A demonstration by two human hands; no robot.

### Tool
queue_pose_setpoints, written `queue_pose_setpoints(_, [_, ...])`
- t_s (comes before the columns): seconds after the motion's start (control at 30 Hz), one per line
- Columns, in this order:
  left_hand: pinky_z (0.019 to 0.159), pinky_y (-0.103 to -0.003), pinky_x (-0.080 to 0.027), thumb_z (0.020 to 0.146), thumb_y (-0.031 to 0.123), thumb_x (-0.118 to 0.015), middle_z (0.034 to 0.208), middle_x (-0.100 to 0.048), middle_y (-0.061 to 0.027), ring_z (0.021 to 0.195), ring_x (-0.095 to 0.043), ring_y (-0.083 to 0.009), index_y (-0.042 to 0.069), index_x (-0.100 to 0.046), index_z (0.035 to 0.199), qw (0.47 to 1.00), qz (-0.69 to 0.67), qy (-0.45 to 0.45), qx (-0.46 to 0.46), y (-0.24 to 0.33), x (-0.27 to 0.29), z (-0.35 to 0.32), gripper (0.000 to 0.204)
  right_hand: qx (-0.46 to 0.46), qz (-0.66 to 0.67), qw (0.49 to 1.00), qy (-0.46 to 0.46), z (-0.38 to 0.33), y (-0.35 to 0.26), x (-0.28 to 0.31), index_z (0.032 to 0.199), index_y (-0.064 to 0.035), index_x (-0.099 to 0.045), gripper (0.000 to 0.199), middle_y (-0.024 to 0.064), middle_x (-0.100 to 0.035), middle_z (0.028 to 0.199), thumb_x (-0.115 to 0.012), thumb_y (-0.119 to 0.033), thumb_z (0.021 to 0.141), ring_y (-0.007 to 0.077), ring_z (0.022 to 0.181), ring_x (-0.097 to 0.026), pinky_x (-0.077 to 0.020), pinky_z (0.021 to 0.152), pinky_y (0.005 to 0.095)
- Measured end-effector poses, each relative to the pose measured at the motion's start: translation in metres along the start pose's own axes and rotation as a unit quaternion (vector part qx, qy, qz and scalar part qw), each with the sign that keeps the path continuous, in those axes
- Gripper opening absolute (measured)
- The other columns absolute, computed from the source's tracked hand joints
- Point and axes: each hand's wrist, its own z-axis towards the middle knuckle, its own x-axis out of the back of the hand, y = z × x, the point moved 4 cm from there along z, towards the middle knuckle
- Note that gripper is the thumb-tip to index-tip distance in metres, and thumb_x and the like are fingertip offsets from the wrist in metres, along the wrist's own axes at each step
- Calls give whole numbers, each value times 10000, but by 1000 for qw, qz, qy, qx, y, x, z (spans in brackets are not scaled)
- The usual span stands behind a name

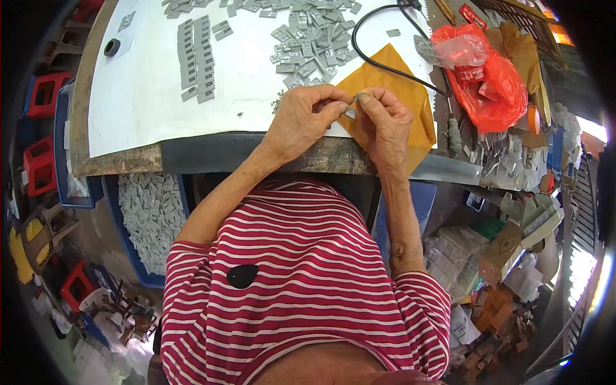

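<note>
Over the table's near edge, my left hand pinches a small flat grey plastic piece between thumb and fingertips. Close against it, my right hand is closed in a pinch by the piece's far end; what sits in its fingertips is too small to name. Beneath both hands lies an amber-coloured sheet. A loose heap of similar grey pieces spreads just beyond my left hand, with some tiny dark bits beside its wrist. Further left, more grey pieces are laid in two neat columns.
A black cable loops across the sheet. To the right sit a red plastic bag and a string spool. A black ring lies at the table's left. Below, a blue crate holds many grey pieces.
</note>
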Motion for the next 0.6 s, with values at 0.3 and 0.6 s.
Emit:
queue_pose_setpoints(0.3, [513,-163,-393,820,132,-599,670,-569,8,585,-486,-32,-2,-621,876,993,-115,13,18,-6,6,0,147,159,-149,974,64,-6,11,-14,809,4,-586,51,-44,-527,650,-602,-38,786,3,546,-436,-345,476,150])
queue_pose_setpoints(0.6, [471,-151,-333,781,131,-600,644,-556,4,535,-452,-38,2,-626,814,962,-260,-17,83,-16,16,1,136,15,-24,999,-32,-4,12,-16,849,-2,-577,89,-24,-525,650,-557,-86,829,14,522,-415,-309,451,153])
